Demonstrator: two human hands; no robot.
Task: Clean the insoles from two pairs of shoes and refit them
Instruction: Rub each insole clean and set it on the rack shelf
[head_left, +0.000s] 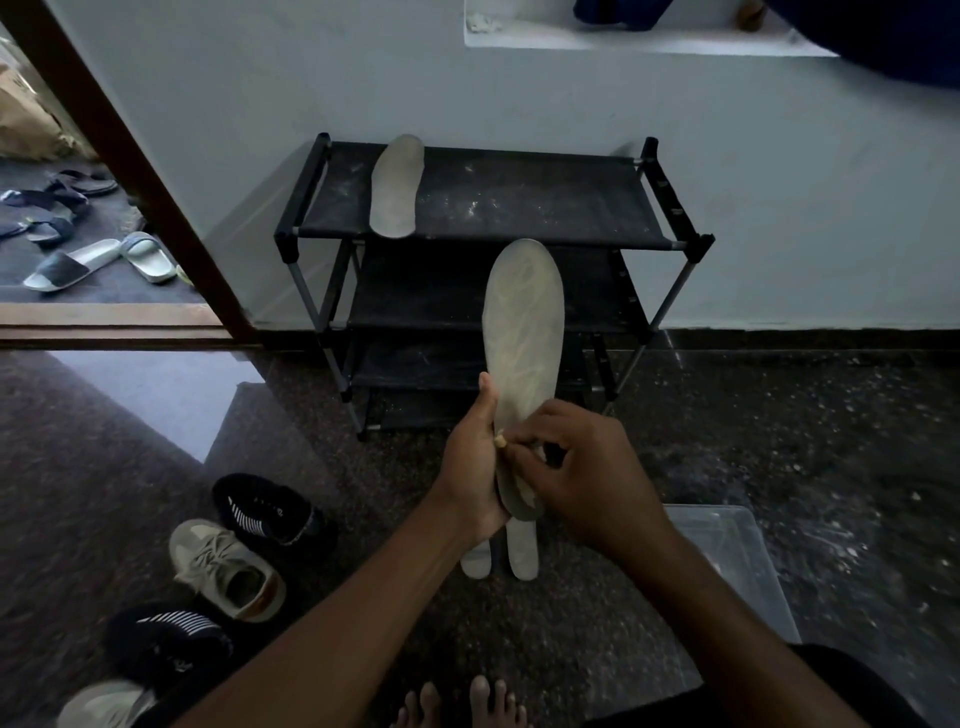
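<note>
- left hand (472, 467) grips heel end of insole (524, 317), toe end up, in front of shoe rack (545, 202)
- right hand (587, 473) fingers curled, pinching small tan piece (500, 441) against insole edge
- second insole (396, 187) flat on rack top
- two more insoles (523, 551) on floor under hands
- shoes (228, 569) on floor, left

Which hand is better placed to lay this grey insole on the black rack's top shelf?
Left: the left hand grips the long grey insole; the right hand pinches a small tan object.
</note>
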